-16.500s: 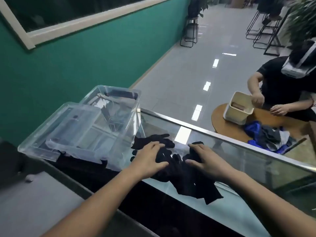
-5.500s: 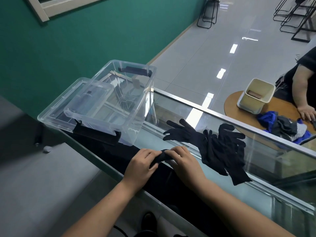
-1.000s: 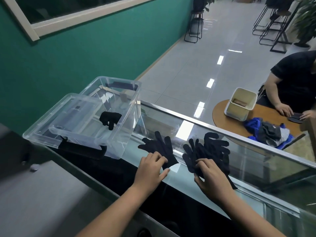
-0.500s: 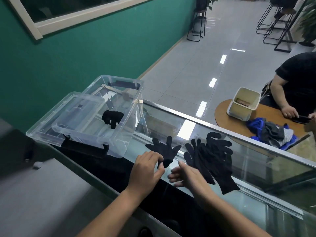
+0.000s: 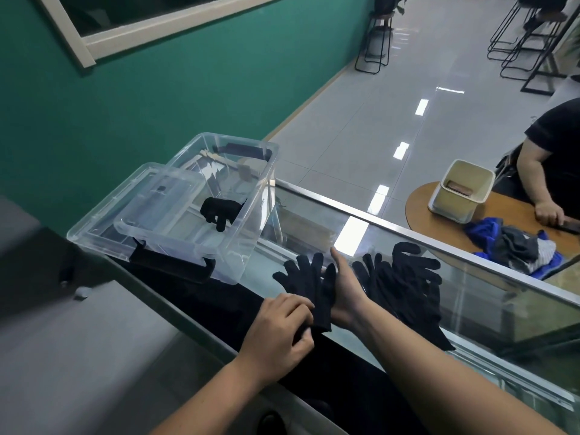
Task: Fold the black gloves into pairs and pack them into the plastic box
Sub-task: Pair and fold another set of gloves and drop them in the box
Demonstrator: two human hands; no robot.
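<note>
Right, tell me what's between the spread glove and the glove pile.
The right hand, fingers straight, lies between the spread glove and the glove pile, against the glove's edge, as the head view shows.

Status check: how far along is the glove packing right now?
Done: one folded glove bundle lies inside the plastic box. In hand: the left hand pinches the cuff of a flat glove on the glass counter, with the right hand laid straight along its edge. Left: the pile of loose gloves to the right is unfolded, so most of the job remains.
</note>
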